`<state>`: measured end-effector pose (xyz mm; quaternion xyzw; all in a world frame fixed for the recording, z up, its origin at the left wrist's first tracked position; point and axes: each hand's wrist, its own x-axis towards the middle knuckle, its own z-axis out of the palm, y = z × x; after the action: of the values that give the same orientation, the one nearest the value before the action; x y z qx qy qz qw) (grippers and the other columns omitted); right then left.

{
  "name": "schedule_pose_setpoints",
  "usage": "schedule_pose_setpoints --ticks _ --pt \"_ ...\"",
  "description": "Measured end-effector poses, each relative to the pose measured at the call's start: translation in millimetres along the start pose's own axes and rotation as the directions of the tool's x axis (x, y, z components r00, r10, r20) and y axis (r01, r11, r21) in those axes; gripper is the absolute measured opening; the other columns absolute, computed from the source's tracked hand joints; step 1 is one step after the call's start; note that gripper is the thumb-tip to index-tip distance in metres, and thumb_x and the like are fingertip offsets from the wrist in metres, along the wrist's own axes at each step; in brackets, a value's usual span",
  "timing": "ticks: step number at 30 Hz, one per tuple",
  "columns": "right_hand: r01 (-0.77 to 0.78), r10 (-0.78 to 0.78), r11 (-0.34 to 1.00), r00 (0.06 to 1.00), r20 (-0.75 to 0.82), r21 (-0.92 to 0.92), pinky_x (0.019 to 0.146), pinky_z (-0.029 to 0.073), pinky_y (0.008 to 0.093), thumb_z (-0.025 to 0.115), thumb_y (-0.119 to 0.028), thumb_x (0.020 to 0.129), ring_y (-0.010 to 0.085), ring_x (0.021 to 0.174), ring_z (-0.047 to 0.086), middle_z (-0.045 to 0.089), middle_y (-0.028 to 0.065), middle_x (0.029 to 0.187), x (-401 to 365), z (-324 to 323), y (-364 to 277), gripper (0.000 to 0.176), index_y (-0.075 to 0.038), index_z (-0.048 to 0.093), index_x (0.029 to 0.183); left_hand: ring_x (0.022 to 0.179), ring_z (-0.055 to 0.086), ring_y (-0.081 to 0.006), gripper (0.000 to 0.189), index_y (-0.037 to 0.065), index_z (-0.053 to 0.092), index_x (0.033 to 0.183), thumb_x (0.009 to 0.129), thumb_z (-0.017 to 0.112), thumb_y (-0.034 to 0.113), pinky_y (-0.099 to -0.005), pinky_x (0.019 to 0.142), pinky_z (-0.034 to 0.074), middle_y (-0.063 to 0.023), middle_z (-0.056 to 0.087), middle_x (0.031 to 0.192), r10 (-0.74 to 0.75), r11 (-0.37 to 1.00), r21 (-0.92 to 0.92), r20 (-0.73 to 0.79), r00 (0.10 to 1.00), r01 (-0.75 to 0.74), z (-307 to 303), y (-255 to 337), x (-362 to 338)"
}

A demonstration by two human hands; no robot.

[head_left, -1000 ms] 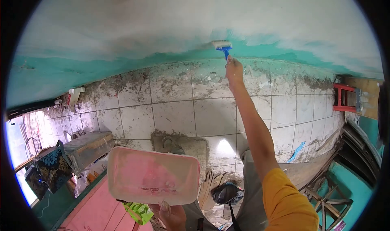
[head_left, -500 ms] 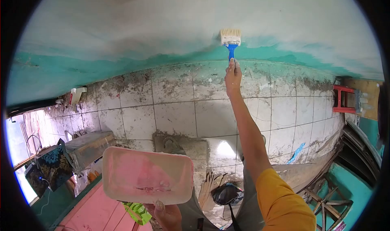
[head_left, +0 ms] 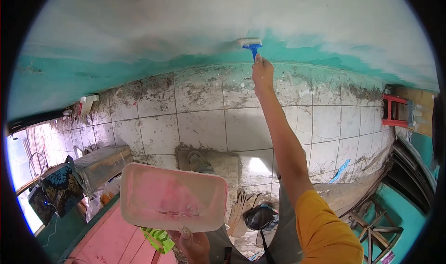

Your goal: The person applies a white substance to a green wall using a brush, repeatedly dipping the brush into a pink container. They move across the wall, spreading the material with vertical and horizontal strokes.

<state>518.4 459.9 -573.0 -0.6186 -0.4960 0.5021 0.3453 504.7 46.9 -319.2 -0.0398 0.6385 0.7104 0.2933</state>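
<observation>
My right hand [head_left: 263, 73] is wrapped round the blue handle of a paintbrush [head_left: 252, 44], arm stretched forward. The brush's pale bristles press against the wall [head_left: 195, 62], where white paint meets a green band just above the floor. Low in the view, my left hand [head_left: 193, 245] grips the near edge of a shallow plastic tray [head_left: 174, 196]. Pinkish stains and a little whitish residue coat the tray's inside. The fingers beneath the tray are hidden.
Dirty white tiles [head_left: 200, 129] cover the floor. On the right stand a red stool [head_left: 394, 110] and a wooden frame [head_left: 374, 229]. A pink wooden surface [head_left: 109, 238] and a box [head_left: 103, 164] are at left. A black bag [head_left: 259, 217] lies between my legs.
The paintbrush has moved left along the wall and its head now tilts, bristles bent against the surface. The tray has shifted slightly right in the view.
</observation>
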Motion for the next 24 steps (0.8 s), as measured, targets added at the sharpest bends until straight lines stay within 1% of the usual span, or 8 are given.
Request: schedule_pose_setpoints --ticks 1,3,9,16,19,20,22,24 --pt "0.005 -0.005 1.0 1.0 -0.006 -0.003 0.061 0.04 0.0391 0.047 -0.03 0.101 0.0252 0.06 0.047 0.052 0.0117 0.065 -17.8 -9.2 -29.2 0.041 0.003 0.062 0.084 0.123 0.048 -0.0288 0.067 0.01 0.037 0.143 0.082 0.061 0.026 -0.048 0.108 0.039 -0.0103 0.046 0.134 0.003 1.0 0.008 0.019 1.0 -0.003 -1.2 1.7 1.2" --pt "0.044 -0.067 0.947 0.996 0.059 0.319 0.044 0.028 0.0219 0.05 -0.041 0.102 0.0031 0.051 0.028 0.035 -0.0066 0.063 -57.0 -24.0 -71.3 0.036 -0.008 0.057 0.089 0.123 0.048 -0.0279 0.067 0.01 0.037 0.142 0.082 0.061 0.026 -0.0477 0.107 0.04 -0.0099 0.047 0.134 0.002 1.0 -0.011 0.015 1.0 -0.002 -0.2 4.7 3.2" --pt "0.111 -0.154 0.858 0.987 0.046 0.501 0.045 0.026 0.0191 0.051 -0.042 0.102 0.0007 0.053 0.027 0.033 -0.0083 0.065 -62.2 -5.4 -39.1 0.034 -0.01 0.058 0.108 0.123 0.048 -0.0276 0.073 0.008 0.035 0.143 0.08 0.063 0.03 -0.0474 0.105 0.042 -0.0106 0.046 0.134 0.008 1.0 0.029 0.002 1.0 -0.008 -20.9 2.6 19.2" --pt "0.072 -0.076 0.896 0.997 -0.009 0.439 0.045 0.026 0.0216 0.053 -0.041 0.101 0.0011 0.055 0.03 0.034 -0.0084 0.065 5.5 67.8 127.7 0.032 -0.011 0.06 0.104 0.122 0.049 -0.0303 0.078 0.007 0.034 0.144 0.079 0.065 0.035 -0.0471 0.103 0.043 -0.0124 0.047 0.132 0.029 0.999 0.029 -0.014 0.999 -0.028 -23.6 -6.2 54.5" --pt "0.034 -0.021 0.991 0.994 -0.106 0.129 0.046 0.029 0.0259 0.053 -0.04 0.101 0.0053 0.055 0.037 0.039 -0.0065 0.063 27.3 79.4 213.2 0.033 -0.009 0.06 0.096 0.122 0.049 -0.0303 0.075 0.007 0.035 0.143 0.08 0.062 0.038 -0.0473 0.103 0.043 -0.0127 0.046 0.132 0.04 0.994 0.104 0.004 0.999 -0.04 -48.8 -10.4 69.6" --pt "0.035 -0.02 0.99 0.993 -0.113 0.134 0.046 0.029 0.0259 0.053 -0.04 0.101 0.0053 0.055 0.037 0.039 -0.0065 0.063 27.3 77.7 211.4 0.033 -0.009 0.06 0.096 0.122 0.049 -0.0303 0.075 0.007 0.035 0.143 0.08 0.062 0.038 -0.0473 0.103 0.043 -0.0127 0.046 0.132 0.042 0.993 0.107 0.012 0.999 -0.043 -48.2 -8.0 73.6" --pt "-0.29 0.302 0.942 0.952 -0.05 0.167 0.055 0.038 0.0314 0.051 -0.034 0.101 0.0131 0.058 0.044 0.053 0.0047 0.069 16.4 69.3 195.5 0.038 -0.001 0.063 0.087 0.122 0.049 -0.0302 0.073 0.006 0.036 0.142 0.082 0.06 0.04 -0.0473 0.103 0.043 -0.0131 0.046 0.132 0.023 0.987 0.157 0.027 0.999 -0.027 -43.3 1.7 79.5" --pt "-0.311 0.321 0.935 0.947 -0.032 0.173 0.054 0.038 0.0306 0.051 -0.034 0.101 0.0124 0.056 0.045 0.053 0.0041 0.068 -0.6 58.0 160.5 0.038 -0.001 0.063 0.087 0.123 0.048 -0.03 0.073 0.006 0.035 0.143 0.082 0.059 0.04 -0.0472 0.103 0.043 -0.0133 0.045 0.133 0.001 0.989 0.149 0.041 0.999 -0.007 -37.9 13.7 79.9"
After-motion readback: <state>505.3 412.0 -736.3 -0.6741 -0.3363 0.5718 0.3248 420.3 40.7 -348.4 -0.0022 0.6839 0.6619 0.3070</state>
